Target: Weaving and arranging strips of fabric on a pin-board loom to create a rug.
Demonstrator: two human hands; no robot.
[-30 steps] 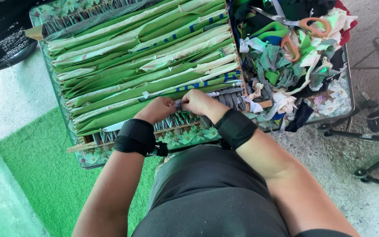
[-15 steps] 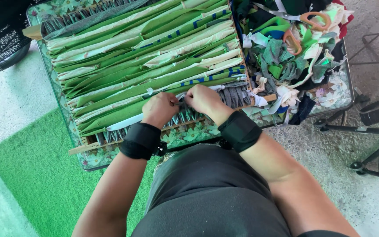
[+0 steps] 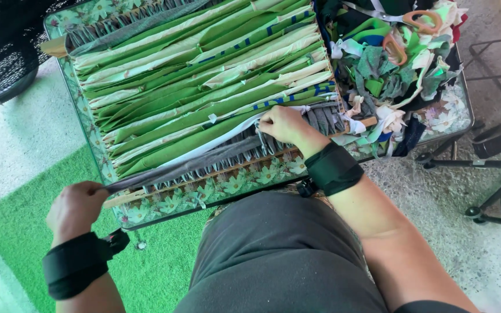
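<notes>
The left hand (image 3: pixel 76 207) grips the grey strip (image 3: pixel 198 163) tight; the right hand (image 3: pixel 284 124) pinches it on the loom (image 3: pixel 227 171).

light: bright, even daylight | glare: pale concrete floor (image 3: pixel 13 139) at left and top-right corner washed out | shadows: soft, dark under the flower-patterned table (image 3: pixel 236 185) edge | focus: sharp centre, slight softness and wide-angle bending toward edges

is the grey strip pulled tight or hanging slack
Pulled tight. The grey strip runs in a straight line across the loom, from the left hand off its edge to the right hand.
</notes>
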